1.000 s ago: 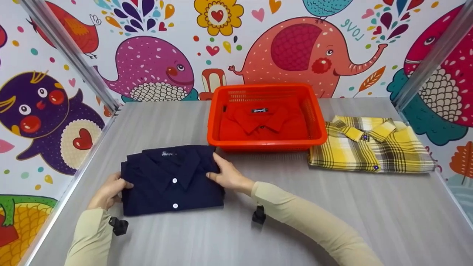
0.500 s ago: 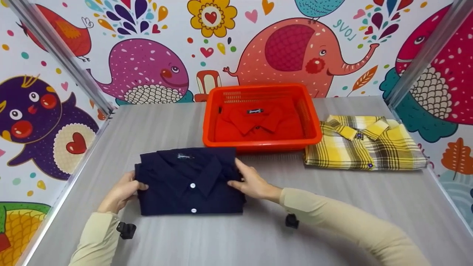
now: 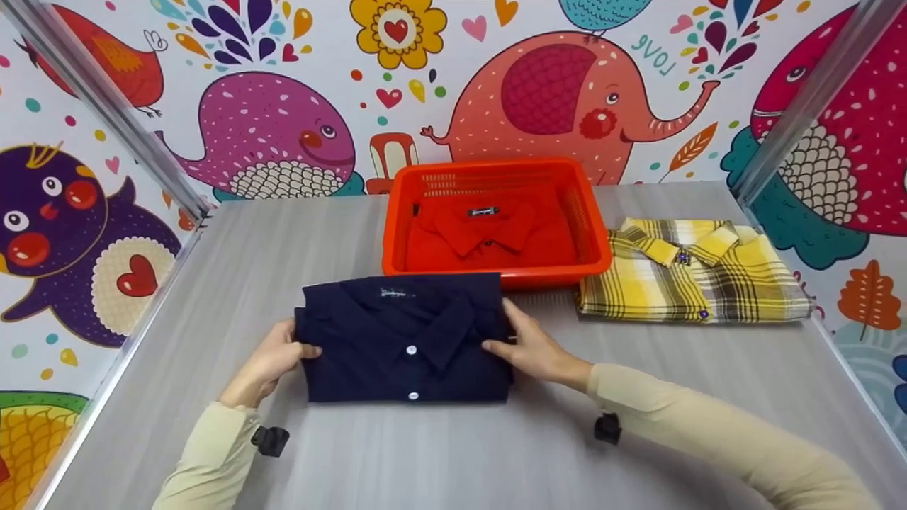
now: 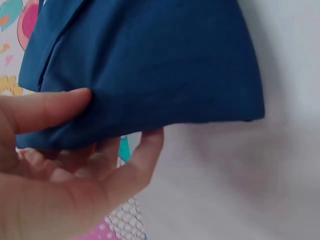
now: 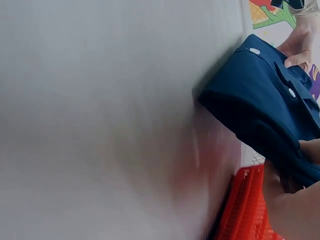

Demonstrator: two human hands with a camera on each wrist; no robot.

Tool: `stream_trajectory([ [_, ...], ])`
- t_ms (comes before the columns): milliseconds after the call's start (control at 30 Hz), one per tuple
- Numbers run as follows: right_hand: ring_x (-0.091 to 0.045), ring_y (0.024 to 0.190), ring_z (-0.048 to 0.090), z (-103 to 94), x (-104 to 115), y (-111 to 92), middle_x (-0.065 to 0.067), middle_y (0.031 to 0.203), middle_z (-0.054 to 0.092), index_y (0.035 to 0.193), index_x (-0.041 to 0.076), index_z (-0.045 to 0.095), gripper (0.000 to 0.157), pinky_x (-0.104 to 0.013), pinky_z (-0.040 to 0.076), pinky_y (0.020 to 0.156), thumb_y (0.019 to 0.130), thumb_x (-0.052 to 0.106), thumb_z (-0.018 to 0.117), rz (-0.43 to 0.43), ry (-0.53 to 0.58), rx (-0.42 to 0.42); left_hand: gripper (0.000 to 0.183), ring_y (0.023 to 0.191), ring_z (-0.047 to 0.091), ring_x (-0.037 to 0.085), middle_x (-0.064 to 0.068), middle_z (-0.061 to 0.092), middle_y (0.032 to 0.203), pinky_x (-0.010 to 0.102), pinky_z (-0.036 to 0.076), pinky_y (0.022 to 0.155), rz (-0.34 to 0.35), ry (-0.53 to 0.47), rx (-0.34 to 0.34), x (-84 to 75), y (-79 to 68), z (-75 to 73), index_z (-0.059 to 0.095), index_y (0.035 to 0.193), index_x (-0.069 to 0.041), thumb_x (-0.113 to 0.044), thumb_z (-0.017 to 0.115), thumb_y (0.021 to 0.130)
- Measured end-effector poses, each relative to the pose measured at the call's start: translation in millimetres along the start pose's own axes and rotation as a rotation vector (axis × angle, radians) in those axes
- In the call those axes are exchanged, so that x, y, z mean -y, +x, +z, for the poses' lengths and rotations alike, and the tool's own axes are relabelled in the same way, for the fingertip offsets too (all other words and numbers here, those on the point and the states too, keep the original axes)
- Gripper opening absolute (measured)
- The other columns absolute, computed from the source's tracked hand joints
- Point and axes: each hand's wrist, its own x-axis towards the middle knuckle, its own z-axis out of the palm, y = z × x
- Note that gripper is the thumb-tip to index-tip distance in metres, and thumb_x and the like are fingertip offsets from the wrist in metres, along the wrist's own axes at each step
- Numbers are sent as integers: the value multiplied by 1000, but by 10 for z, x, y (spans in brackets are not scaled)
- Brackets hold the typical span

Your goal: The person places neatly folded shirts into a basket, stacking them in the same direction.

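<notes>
A folded navy shirt (image 3: pixel 404 361) with white buttons lies level between both hands in the head view, its collar toward the basket. My left hand (image 3: pixel 273 361) grips its left edge, thumb on top and fingers beneath; the left wrist view shows the thumb pressing the navy cloth (image 4: pixel 165 65) and the fingertips under it. On the opposite edge my right hand (image 3: pixel 542 350) pinches the shirt the same way, its fingers partly hidden under the cloth. The shirt's back edge overlaps the front rim of the orange-red basket (image 3: pixel 567 273) in the head view.
Inside the basket lies a folded red shirt (image 3: pixel 496 237). A folded yellow plaid shirt (image 3: pixel 708 283) rests on the grey table (image 3: pixel 425 460) right of it. Patterned wall panels (image 3: pixel 283 127) and metal posts (image 3: pixel 120 99) border the table.
Both hands have carried the navy shirt rightward along the front of the basket, holding it at both sides throughout. The head view has shifted slightly.
</notes>
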Motion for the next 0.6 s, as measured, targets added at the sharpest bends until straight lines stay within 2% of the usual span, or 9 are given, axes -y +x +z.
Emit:
stream_trajectory([
  [167, -40, 134, 33, -237, -13, -106, -29, 147, 33, 146, -13, 21, 77, -52, 33, 105, 88, 5, 69, 1, -18, -39, 49, 89, 61, 19, 18, 62, 109, 31, 53, 77, 28, -52, 39, -135, 60, 193, 43, 125, 18, 18, 53, 77],
  [400, -37, 128, 43, -559, -103, -163, -26, 141, 43, 144, -11, 30, 73, -49, 38, 102, 84, -1, 70, -40, -21, -132, 51, 105, 57, 30, 29, 57, 122, 40, 46, 94, 67, 12, 18, -321, 231, 470, 46, 126, 17, 16, 55, 76],
  [500, -35, 128, 43, -675, -103, -152, -24, 143, 42, 146, -9, 30, 74, -48, 37, 103, 83, -4, 70, -17, 11, -153, 52, 109, 55, 32, 29, 56, 124, 43, 42, 98, 77, 25, 7, -405, 328, 553, 46, 127, 16, 16, 55, 76],
  [600, -35, 131, 40, -783, -82, -155, -24, 146, 38, 147, -8, 26, 75, -47, 33, 106, 85, -4, 68, 31, 52, -161, 49, 108, 55, 31, 28, 57, 122, 41, 43, 96, 94, 30, 4, -487, 405, 622, 47, 125, 15, 16, 56, 77],
])
